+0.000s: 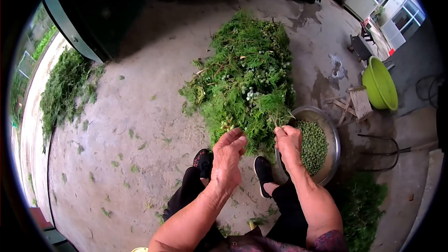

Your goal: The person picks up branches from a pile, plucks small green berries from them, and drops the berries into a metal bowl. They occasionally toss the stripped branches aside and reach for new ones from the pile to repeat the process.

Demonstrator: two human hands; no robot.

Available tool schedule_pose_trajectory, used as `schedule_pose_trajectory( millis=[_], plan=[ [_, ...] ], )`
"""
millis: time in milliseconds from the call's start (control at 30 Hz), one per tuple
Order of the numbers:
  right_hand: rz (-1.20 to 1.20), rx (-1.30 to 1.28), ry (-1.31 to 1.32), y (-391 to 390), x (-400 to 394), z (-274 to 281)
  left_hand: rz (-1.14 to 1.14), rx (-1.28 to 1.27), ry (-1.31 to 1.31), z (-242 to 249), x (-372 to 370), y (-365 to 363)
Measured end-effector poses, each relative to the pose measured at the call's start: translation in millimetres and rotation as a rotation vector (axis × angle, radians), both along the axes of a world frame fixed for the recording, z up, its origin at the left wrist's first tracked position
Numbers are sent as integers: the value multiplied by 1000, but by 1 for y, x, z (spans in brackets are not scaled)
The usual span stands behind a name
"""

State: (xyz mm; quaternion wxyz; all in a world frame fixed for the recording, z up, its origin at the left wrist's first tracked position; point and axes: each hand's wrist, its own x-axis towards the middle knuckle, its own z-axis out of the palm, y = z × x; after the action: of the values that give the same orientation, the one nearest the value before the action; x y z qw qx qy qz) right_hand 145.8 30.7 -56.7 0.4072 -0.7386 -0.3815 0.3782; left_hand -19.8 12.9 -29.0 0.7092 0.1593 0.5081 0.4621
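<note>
Head view, looking down at a seated person's two bare hands over a concrete yard floor (140,112).

Right hand (288,143): fingers pinched together on a green sprig (280,120) that sticks up from the fist toward 12 o'clock. The hand sits right at the near edge of the metal basin (332,154), partly overlapping its rim at the 9 o'clock side.

Left hand (227,158): held well apart from the right, at about 9 o'clock of it, fingers curled loosely with the tips near the lower edge of the big pile of green branches (247,74). It looks empty, but whether it pinches anything small I cannot tell from this angle.

The pile lies at 12 o'clock of both hands, spreading up the middle of the view. The basin is at 3 o'clock of the right hand, just beside the pile, holding a heap of small green seeds (312,144).

Under the hands: black shoes (263,170) and dark trousers on the floor, one shoe between the hands.

Around: a lime-green tub (380,84) at 2 o'clock, a small wooden stool (359,102) tipped next to it, a fork-like metal tool (382,151) lying at 3 o'clock past the basin, a second spread of greenery (65,84) at 10 o'clock, more cuttings (361,210) at 4 o'clock. Loose bits of green scattered over the floor.
</note>
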Motion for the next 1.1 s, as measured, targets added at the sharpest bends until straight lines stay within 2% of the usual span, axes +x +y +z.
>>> schedule_pose_trajectory(
  millis=[33,67,167,267,333,400,500,600,667,733,833,933,1000,1100],
  plan=[
    [3,35,0,-8,-2,8,-30,-2,37,-2,1,2],
    [80,130,-190,-15,-3,7,-52,2,23,-2,4,3],
    [113,296,-313,-41,-26,24,-134,29,4,-3,13,8],
    [162,495,-494,-61,-46,26,-76,181,-310,1,10,17],
    [207,492,-391,-72,-57,31,-31,212,-534,9,1,23],
    [254,496,-428,-76,-59,29,14,256,-451,17,-1,21],
    [394,536,-475,-74,-57,39,160,179,-398,25,-3,20],
    [352,488,-312,-80,-44,49,153,282,-323,26,-6,20],
    [185,649,-409,-75,-39,66,168,230,-269,30,-6,18],
    [167,782,-627,-54,-38,85,152,199,-230,31,-3,16],
    [368,636,-361,-33,-36,78,125,230,-290,29,-1,12],
    [246,639,-179,-28,-34,50,84,342,-377,23,-3,14],
    [41,282,381,-35,-31,65,122,390,-479,20,-7,18],
    [66,283,705,-30,-14,54,69,407,-424,28,-15,22]
  ],
)
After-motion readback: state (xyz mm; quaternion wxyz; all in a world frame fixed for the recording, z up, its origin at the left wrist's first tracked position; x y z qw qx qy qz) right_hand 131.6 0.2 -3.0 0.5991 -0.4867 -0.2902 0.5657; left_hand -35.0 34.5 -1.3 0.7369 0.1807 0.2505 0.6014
